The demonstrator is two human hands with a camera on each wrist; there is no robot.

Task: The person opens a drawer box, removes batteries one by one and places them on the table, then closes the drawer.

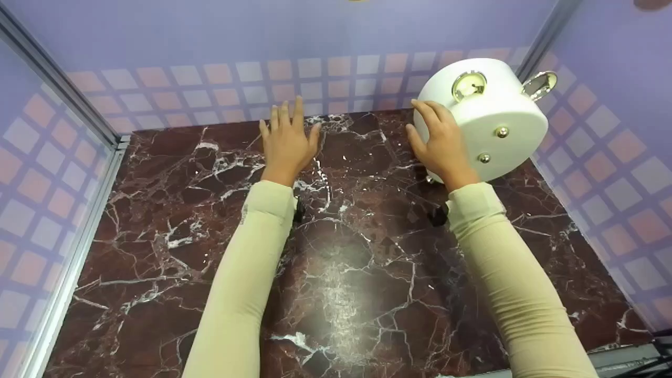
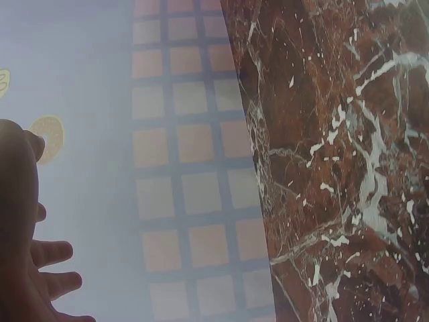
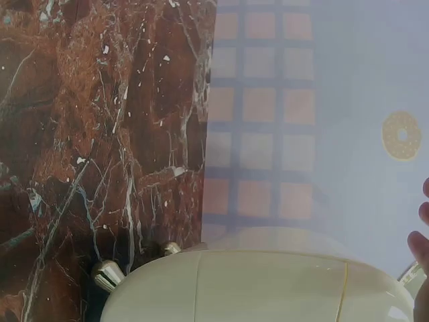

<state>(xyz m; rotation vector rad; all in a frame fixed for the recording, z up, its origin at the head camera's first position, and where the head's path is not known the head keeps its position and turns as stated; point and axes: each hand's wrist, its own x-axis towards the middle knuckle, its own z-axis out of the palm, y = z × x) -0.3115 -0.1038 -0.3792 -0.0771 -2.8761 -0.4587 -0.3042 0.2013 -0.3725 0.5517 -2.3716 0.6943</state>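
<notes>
White clock-shaped case (image 1: pixel 491 121) sits just right of the right hand (image 1: pixel 440 144), the nearer grip; contact unclear. Left hand (image 1: pixel 287 144) well apart. Both grips relaxed, unclosed.

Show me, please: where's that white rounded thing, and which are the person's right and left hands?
White rounded thing (image 1: pixel 487 139): head view, on its flat side face.
Right hand (image 1: pixel 442 144): head view, on the back of the hand.
Left hand (image 1: pixel 287 143): head view, on the back of the hand.
</notes>
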